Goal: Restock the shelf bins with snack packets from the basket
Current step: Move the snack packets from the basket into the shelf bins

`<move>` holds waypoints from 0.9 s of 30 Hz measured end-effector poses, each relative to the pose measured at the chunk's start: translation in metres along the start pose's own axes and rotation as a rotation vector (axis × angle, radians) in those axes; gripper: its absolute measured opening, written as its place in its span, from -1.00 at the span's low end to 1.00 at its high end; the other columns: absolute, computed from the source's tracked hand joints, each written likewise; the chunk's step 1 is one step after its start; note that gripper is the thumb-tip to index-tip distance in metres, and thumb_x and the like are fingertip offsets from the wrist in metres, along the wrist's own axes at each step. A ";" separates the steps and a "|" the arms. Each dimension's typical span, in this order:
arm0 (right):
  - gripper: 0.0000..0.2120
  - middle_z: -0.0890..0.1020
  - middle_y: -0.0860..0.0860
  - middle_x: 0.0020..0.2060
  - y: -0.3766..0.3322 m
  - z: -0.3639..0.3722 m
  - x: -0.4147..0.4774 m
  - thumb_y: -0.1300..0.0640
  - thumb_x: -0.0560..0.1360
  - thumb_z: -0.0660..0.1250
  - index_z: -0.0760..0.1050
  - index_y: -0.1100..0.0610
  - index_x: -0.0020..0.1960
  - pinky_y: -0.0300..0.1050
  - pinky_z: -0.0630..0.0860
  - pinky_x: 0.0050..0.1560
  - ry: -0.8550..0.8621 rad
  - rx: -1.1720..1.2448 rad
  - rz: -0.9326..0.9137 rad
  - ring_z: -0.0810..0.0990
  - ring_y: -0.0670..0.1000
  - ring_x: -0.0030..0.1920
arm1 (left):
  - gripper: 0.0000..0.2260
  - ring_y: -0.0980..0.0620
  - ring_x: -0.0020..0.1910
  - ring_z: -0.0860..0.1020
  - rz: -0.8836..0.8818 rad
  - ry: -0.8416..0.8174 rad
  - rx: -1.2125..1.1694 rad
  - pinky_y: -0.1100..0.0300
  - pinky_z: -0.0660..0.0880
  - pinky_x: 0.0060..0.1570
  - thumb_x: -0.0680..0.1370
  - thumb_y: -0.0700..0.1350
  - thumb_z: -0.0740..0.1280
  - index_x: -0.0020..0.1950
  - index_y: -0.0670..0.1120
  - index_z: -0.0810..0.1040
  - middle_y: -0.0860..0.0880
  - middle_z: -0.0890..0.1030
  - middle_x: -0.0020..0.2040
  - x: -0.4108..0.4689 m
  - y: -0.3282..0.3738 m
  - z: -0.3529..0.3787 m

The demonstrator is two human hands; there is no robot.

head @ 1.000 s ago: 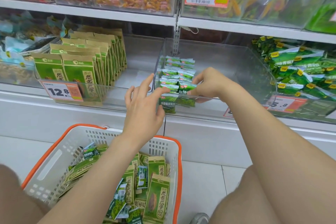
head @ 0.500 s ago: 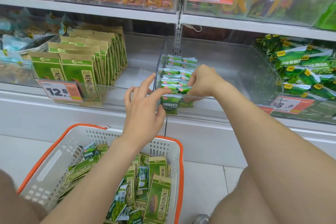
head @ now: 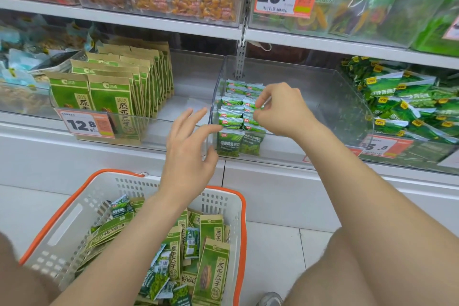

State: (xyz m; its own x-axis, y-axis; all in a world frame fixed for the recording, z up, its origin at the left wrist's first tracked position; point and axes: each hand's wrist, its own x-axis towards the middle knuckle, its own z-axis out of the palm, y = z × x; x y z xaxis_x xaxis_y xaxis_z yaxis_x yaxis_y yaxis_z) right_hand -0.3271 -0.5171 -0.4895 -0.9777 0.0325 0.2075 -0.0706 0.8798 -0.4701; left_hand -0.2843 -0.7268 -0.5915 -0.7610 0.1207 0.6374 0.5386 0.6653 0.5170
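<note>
Restocking judged partly done: two rows of small green packets (head: 231, 119) stood at the left of the clear bin (head: 323, 112), one pinched by right hand (head: 283, 112) fingers; left hand (head: 191, 154) fingers spread, nothing held; many mixed packets (head: 211, 266) left in basket (head: 243, 218)

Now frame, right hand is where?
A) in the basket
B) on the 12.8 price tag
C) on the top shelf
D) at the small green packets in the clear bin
D: the right hand curls its fingers on the tops of the small green packets standing in the clear bin; the left hand is open by the bin's front corner.
</note>
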 end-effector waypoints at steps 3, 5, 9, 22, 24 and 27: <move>-0.92 0.63 -0.11 -0.29 -0.025 -0.001 -0.026 0.16 0.43 0.38 0.65 0.03 -0.14 -0.15 0.54 0.02 -0.136 -0.024 -0.137 0.59 0.01 -0.04 | -0.76 -0.11 0.18 0.46 -0.004 0.221 0.091 -0.07 0.41 0.18 0.46 -0.31 0.44 0.05 -0.03 0.66 -0.02 0.56 0.11 -0.016 -0.007 0.000; -0.90 0.66 -0.09 -0.32 -0.040 0.008 -0.046 0.16 0.43 0.38 0.68 0.06 -0.16 -0.14 0.60 -0.06 -0.314 -0.112 -0.238 0.62 -0.07 -0.16 | -0.79 -0.04 0.03 0.48 -0.046 0.121 0.071 -0.01 0.45 0.06 0.46 -0.30 0.44 -0.02 -0.02 0.64 0.04 0.54 0.00 -0.027 -0.020 0.005; -0.87 0.68 0.08 -0.19 -0.052 0.051 -0.075 0.15 0.49 0.33 0.64 0.15 -0.10 0.01 0.65 -0.08 -0.688 -0.393 -0.365 0.65 0.11 -0.10 | -0.73 0.15 -0.21 0.55 -0.186 -0.396 0.067 0.05 0.57 -0.10 0.45 -0.24 0.39 -0.15 0.18 0.58 0.19 0.61 -0.15 -0.050 -0.049 0.016; -0.71 0.62 0.08 0.11 -0.066 0.113 -0.097 0.11 0.64 0.24 0.56 0.17 0.29 -0.12 0.42 -0.29 -1.004 -0.679 -0.441 0.60 0.12 -0.02 | -0.49 -0.21 0.45 0.36 -0.181 -1.228 0.529 -0.14 0.46 0.34 0.63 -0.24 0.30 0.57 -0.01 0.33 -0.13 0.31 0.54 -0.160 -0.104 0.070; -0.63 0.62 0.09 0.24 -0.065 0.116 -0.096 0.09 0.63 0.24 0.53 0.14 0.39 -0.06 0.53 -0.12 -0.999 -0.660 -0.456 0.64 0.14 0.17 | -0.45 -0.24 0.58 0.19 -0.076 -1.270 0.635 -0.21 0.31 0.47 0.64 -0.20 0.33 0.61 0.02 0.27 -0.13 0.18 0.64 -0.168 -0.107 0.076; -0.66 0.62 0.10 0.22 -0.064 0.118 -0.095 0.11 0.63 0.24 0.54 0.14 0.37 -0.08 0.49 -0.19 -0.995 -0.669 -0.466 0.64 0.14 0.15 | -0.48 -0.23 0.63 0.08 0.011 -1.302 0.766 -0.25 0.17 0.53 0.65 -0.11 0.34 0.59 0.01 0.27 -0.14 0.14 0.66 -0.179 -0.114 0.082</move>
State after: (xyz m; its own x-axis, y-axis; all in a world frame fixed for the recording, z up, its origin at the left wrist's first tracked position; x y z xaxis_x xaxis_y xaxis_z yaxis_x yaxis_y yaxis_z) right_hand -0.2532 -0.6325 -0.5807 -0.6338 -0.4524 -0.6274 -0.6142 0.7874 0.0527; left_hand -0.2386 -0.7642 -0.8113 -0.7592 0.4042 -0.5102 0.5455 0.8228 -0.1598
